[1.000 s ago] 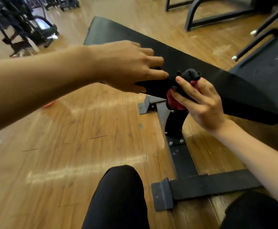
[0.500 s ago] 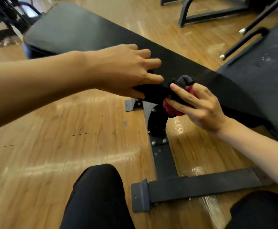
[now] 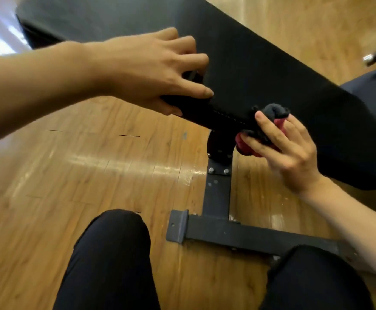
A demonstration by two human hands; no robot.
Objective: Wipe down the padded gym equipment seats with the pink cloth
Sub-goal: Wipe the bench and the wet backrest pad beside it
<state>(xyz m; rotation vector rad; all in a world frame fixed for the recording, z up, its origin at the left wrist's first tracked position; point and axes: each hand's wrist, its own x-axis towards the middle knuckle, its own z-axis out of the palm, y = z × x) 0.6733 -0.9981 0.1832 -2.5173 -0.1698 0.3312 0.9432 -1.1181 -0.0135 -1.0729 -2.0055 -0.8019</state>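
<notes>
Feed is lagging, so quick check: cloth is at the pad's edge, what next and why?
Probably slide the right hand with the cloth along the pad edge toward the left hand, which grips that edge; the cloth sits bunched against the side.

Bright, even indoor light, warm in tone. Strongest glare is a white blown-out patch left of the far end of the black bench pad (image 3: 260,70), detail lost there. A broad specular streak lies across the wood floor (image 3: 55,175) just below the pad's near edge, ending at the metal frame (image 3: 218,198). Pad itself reads almost flat black; only faint grey sheen on its far end. Shadows soft, darkest directly under the pad. Motion blur on the left hand (image 3: 151,72) and forearm; the right hand (image 3: 287,148) sharper. Wide-angle bowing of floorboards toward the edges.
</notes>
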